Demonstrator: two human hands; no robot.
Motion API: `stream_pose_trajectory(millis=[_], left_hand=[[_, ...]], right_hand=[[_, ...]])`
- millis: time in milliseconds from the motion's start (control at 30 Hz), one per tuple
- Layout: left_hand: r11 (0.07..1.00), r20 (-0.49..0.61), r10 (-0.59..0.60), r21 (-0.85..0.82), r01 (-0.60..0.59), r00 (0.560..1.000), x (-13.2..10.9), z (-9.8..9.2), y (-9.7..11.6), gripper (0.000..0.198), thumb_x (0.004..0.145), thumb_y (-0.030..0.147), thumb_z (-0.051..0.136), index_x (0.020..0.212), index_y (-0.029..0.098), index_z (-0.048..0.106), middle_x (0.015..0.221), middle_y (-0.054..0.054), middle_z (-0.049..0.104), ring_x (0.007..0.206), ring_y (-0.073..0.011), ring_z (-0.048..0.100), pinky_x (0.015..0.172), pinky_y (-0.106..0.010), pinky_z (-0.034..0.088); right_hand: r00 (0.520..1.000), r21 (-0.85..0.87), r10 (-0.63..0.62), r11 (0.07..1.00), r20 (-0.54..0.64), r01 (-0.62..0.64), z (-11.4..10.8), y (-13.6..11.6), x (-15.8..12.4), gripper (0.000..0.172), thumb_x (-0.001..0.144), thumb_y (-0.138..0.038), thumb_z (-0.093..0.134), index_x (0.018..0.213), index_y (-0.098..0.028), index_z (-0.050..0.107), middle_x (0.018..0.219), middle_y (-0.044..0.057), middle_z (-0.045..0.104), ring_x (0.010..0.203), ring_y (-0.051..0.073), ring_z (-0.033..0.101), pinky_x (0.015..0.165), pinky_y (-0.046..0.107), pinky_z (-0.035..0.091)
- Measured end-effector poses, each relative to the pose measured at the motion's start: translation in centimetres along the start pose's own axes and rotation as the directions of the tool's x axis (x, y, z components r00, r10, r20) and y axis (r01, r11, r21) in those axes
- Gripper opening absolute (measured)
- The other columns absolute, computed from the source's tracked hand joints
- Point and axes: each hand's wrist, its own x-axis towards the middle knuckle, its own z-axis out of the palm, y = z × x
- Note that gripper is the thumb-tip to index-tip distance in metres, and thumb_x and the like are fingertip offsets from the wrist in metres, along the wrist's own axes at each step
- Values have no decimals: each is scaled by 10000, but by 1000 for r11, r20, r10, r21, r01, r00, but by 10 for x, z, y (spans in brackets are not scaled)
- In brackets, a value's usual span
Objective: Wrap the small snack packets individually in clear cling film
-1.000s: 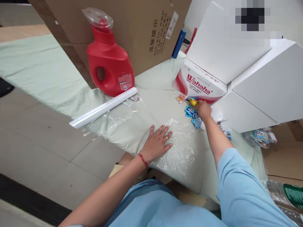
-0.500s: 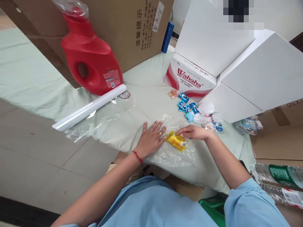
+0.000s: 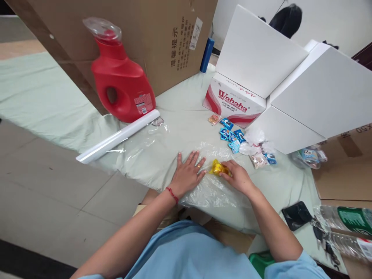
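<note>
A small yellow packet [image 3: 217, 167] lies on a sheet of clear plastic film [image 3: 213, 192] spread near the table's front edge. My right hand [image 3: 236, 176] grips the packet's right side between thumb and fingers, and the packet looks bunched up. To its left, my left hand [image 3: 188, 173] rests flat on the film with fingers spread, its thumb just short of the packet. Beyond my right hand are several blue sachets [image 3: 229, 134] and some knotted clear plastic bags [image 3: 253, 141].
A roll of clear film [image 3: 119, 136] lies at left before a red detergent jug [image 3: 124, 83] and a large cardboard box [image 3: 162, 46]. Behind the sachets stands a Wahaha carton [image 3: 232, 101] with white flaps. A black wallet [image 3: 296, 215], keys [image 3: 325, 244] and plastic bottles [image 3: 353, 219] lie at right.
My right hand has shifted from the packet's upper edge to around its right side, and the packet has been squeezed from flat to bunched. My left hand stays flat on the film.
</note>
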Motion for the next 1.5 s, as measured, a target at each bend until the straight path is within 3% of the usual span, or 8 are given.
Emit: stream_pose_trajectory(millis=[233,367,533,667,867,1033,1233,1500], left_hand=[[1000,-66,-13,-6,13,998,-1,-5,-3,535,1087,396,414,1607,293,483,1747,-121,329,1617,-330,318,1288,-708,163],[998,-207,65,4,-66,976,-13,-12,-7,522,1049,276,494,1569,298,539,1724,-120,379,1621,-344,307,1304,-690,132],[998,-163,47,-27,-52,986,-24,-16,-23,393,1035,233,496,1351,303,718,1509,-107,654,1538,-362,451,1276,-770,68],[977,-173,-215,-45,211,961,-16,-14,-44,356,1040,371,505,1240,228,762,1474,-165,661,1531,-452,419,1204,-809,254],[997,-403,62,-11,-73,913,-17,-33,-65,442,945,122,529,1335,246,694,1630,-127,509,1645,-341,233,1294,-640,273],[854,-98,508,-74,-515,856,-35,-51,-53,774,832,1,442,1528,327,529,1571,-15,605,1633,-236,290,1349,-612,46],[905,-1,411,-117,-409,911,-34,-25,-48,489,985,289,586,1474,268,591,1414,-86,719,1549,-332,433,1295,-690,-105],[942,-25,137,-306,-139,990,0,-22,-46,333,922,497,721,1173,278,731,1266,-83,765,1465,-354,521,1270,-737,80]], right_hand=[[997,31,-78,997,15,77,9,-11,2,486,999,-270,642,1482,-256,594,1495,131,586,1225,270,685,1017,377,553],[948,139,-209,959,-239,246,7,-2,-42,464,1066,-379,573,1520,-287,549,1463,130,607,1317,270,628,1088,415,546],[946,111,-293,945,-135,308,28,11,-106,827,890,-580,798,1595,-288,478,1541,159,564,1390,345,540,1138,532,518],[957,90,-197,971,-211,220,61,13,-123,388,1012,-312,682,1397,-269,671,1453,144,639,1341,315,574,1087,526,557],[891,219,-145,941,-431,259,43,9,-101,224,1044,-197,581,1164,-262,758,1197,101,749,1129,243,676,971,416,602],[926,380,-88,894,-367,236,6,14,-64,222,1065,-289,565,1108,-257,781,1130,86,770,1032,204,735,916,332,590],[985,532,18,844,-170,76,-5,25,-21,280,1004,-395,589,1032,-211,798,899,56,777,789,185,711,729,292,539],[984,717,134,675,115,-176,-12,32,7,403,884,-566,643,944,-177,726,660,-8,617,577,152,597,564,269,468]])
